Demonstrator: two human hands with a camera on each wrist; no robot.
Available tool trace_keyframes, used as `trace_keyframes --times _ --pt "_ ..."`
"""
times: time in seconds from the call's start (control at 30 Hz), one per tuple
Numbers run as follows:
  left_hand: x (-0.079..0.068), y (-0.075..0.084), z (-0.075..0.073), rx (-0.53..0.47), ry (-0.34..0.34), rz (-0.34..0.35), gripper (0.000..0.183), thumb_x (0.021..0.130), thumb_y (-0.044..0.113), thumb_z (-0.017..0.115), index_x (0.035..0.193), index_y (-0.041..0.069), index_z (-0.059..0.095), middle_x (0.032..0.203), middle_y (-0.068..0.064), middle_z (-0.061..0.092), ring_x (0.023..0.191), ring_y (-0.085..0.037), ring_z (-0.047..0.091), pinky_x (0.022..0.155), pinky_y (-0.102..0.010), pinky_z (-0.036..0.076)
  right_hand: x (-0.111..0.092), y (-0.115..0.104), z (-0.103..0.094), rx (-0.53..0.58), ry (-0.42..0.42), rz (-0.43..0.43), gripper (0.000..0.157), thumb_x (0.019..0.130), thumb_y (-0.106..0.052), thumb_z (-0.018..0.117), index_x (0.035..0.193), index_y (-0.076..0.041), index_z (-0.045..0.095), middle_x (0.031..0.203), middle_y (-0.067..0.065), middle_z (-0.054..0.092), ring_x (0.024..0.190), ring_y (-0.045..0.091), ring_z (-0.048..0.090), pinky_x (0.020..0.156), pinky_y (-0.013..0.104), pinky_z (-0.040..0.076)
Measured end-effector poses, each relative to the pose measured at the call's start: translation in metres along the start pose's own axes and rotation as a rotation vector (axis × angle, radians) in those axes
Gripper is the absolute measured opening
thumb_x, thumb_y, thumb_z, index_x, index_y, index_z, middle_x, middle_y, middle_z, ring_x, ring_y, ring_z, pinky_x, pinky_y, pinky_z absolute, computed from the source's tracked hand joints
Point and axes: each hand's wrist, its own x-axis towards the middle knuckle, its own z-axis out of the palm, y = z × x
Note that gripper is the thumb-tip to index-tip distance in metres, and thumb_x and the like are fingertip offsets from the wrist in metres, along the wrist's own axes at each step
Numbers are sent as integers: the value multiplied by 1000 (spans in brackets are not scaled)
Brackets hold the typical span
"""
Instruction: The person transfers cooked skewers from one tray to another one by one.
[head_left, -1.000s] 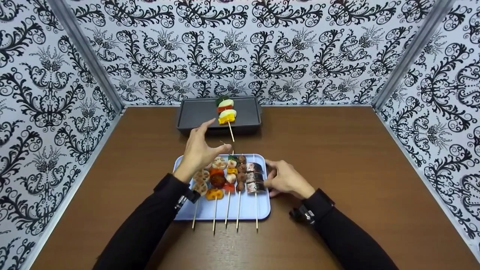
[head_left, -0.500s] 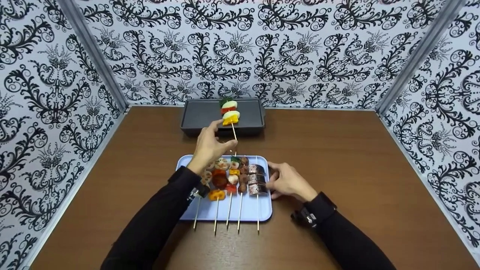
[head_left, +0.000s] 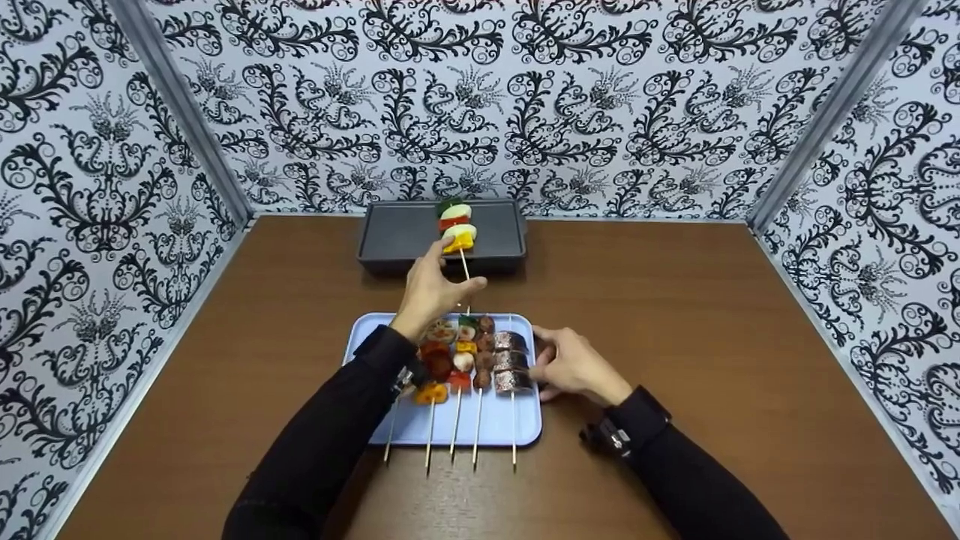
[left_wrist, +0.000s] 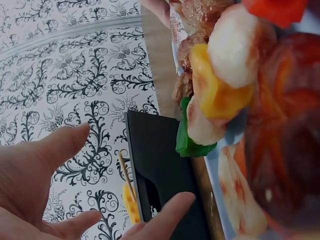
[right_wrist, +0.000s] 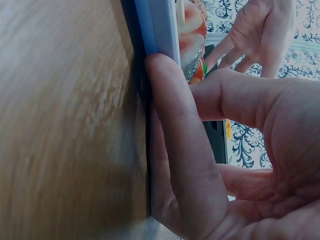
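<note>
My left hand (head_left: 431, 294) is over the far edge of the blue tray (head_left: 491, 429), thumb and fingers spread apart. Between them, in the head view, runs the stick of a vegetable skewer (head_left: 463, 241) with yellow, white, red and green pieces, lying on a dark grey grill pan (head_left: 401, 229). The left wrist view shows a gap between the fingers and that stick. My right hand (head_left: 576, 366) grips the tray's right rim, thumb above and fingers along the side. Several food skewers lie on the tray, among them dark-skinned fish pieces (head_left: 512, 362) and brown meatballs (head_left: 484, 361).
The tray stands on a brown wooden table (head_left: 675, 315), with its skewer sticks poking over the near edge. Behind the tray, the grill pan sits close to the patterned back wall (head_left: 585, 135). My left forearm covers the tray's left part.
My left hand has moved slightly right and its fingers have come nearer to the skewer on the grill pan. My right hand stays at the tray's rim.
</note>
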Motion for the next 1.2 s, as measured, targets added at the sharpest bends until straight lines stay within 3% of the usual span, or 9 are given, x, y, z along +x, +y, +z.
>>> trace_keyframes --times 0.27,0.47,0.6,0.97,1.2 --pt "8 2 4 -3 21 -33 78 102 26 93 171 16 58 146 -24 79 143 -43 73 123 -55 59 1 1 0 8 -5 -6 93 93 9 80 177 1 43 92 9 71 65 16 74 65 37 73" --pt "11 1 7 -22 29 -42 60 103 17 91 159 12 70 124 -15 88 114 -33 85 98 -44 69 1 1 0 8 0 -2 94 93 9 80 178 0 42 92 9 70 66 16 74 65 37 73" --pt "13 0 7 -51 34 -57 53 101 14 91 152 10 76 119 -14 89 108 -30 86 87 -34 67 1 1 1 10 0 0 94 93 10 81 178 0 42 93 9 70 65 16 73 65 37 73" --pt "12 -2 9 -72 41 -69 50 97 8 93 145 4 79 114 -13 91 107 -29 88 102 -40 71 -1 1 3 7 -7 4 97 93 10 83 179 -1 41 94 11 71 66 18 74 66 38 73" --pt "15 -1 5 -86 23 -113 48 95 9 95 141 1 81 119 -12 91 118 -28 86 109 -40 68 0 -1 1 11 1 9 93 93 8 82 177 2 43 95 10 69 63 16 73 64 35 72"
